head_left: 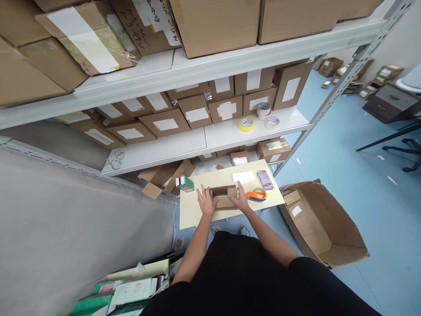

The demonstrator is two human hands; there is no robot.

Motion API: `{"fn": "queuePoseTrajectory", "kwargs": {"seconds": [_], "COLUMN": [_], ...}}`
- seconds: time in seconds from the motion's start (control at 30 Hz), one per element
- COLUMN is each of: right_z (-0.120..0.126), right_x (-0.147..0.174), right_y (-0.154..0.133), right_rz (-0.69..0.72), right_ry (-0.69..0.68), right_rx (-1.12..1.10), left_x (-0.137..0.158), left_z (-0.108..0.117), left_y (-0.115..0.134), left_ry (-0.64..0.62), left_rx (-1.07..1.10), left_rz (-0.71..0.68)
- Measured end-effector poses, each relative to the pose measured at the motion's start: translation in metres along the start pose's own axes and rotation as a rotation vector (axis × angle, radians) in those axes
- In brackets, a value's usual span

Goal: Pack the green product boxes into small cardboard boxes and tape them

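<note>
A small cardboard box [225,202] lies on the pale yellow table [190,215] in front of me, its top side open and the inside showing. My left hand [206,202] grips its left end, thumb on the near flap and fingers along the side. At the right end my right hand [241,200] holds the box, with its thumb on the near flap too. A green and white small box [185,184] stands left of my left hand. Just right of my right hand lies an orange tape dispenser [256,195]. Behind the cardboard box is a white paper sheet [243,177].
A blurred purple item [265,180] lies at the table's right. Beyond, metal shelves [158,147] carry many cartons and several tape rolls [246,124]. An open carton [164,177] is at the left; a large open carton [324,221] stands on the floor at right.
</note>
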State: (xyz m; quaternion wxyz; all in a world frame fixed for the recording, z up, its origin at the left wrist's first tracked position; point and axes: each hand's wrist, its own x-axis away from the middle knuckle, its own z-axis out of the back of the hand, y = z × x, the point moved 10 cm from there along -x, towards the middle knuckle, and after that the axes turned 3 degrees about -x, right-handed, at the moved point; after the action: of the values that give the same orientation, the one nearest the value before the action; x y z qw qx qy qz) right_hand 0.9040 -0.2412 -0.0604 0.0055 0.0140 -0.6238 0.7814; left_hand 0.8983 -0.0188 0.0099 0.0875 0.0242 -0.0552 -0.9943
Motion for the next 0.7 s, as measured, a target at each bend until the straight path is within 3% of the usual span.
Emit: {"fn": "queuePoseTrajectory", "kwargs": {"seconds": [0.13, 0.3, 0.47, 0.6, 0.7], "right_z": [-0.013, -0.017, -0.022, -0.022, -0.006], "right_x": [0.012, 0.033, 0.034, 0.027, 0.017], "right_y": [-0.025, -0.012, -0.006, -0.003, 0.002], "right_rz": [0.246, 0.261, 0.225, 0.164, 0.114], "right_ry": [-0.078, -0.094, -0.133, -0.203, -0.198], "right_rx": [0.428, 0.751, 0.838, 0.776, 0.686], "left_x": [0.008, 0.030, 0.042, 0.042, 0.038], "left_z": [-0.006, -0.026, -0.038, -0.041, -0.044], "left_y": [-0.002, -0.005, -0.014, -0.015, -0.016], "left_ry": [-0.002, -0.091, -0.262, -0.388, -0.445], "left_rx": [0.016, -0.008, -0.033, -0.082, -0.146], "left_rz": [0.000, -0.045, -0.080, -0.130, -0.116]}}
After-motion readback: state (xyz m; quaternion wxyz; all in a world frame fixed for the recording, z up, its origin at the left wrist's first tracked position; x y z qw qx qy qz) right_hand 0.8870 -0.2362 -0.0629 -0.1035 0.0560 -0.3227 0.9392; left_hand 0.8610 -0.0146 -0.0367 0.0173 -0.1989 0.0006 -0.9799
